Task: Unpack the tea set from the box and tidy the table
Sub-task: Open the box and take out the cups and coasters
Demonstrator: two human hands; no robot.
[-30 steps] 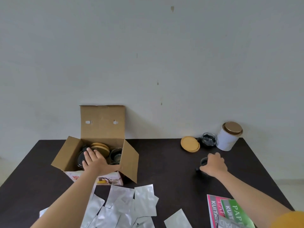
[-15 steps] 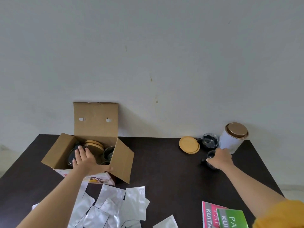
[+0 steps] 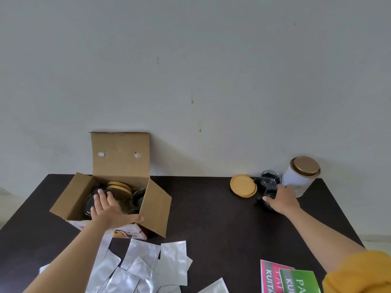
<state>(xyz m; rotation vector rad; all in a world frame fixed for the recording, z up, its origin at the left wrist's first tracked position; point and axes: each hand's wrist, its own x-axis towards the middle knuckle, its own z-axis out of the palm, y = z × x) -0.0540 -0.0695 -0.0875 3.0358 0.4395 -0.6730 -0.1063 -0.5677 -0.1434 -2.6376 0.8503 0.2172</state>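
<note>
1. Brown cardboard box (image 3: 118, 157), a printed white panel with red and yellow on its front; tan wooden lids (image 3: 119, 185) inside
2. Table (image 3: 211, 208) very dark brown
3. Silver foil pouches (image 3: 173, 261)
4. White canister (image 3: 297, 182), bronze lid; tan wooden coaster (image 3: 242, 185)
5. Pink and green leaflets (image 3: 283, 278), white lettering; mustard-yellow sleeve (image 3: 359, 273)

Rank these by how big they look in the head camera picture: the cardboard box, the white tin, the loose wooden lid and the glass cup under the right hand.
1. cardboard box
2. white tin
3. wooden lid
4. glass cup, though the right hand covers part of it, so its rank against the lid is unsure.
</note>
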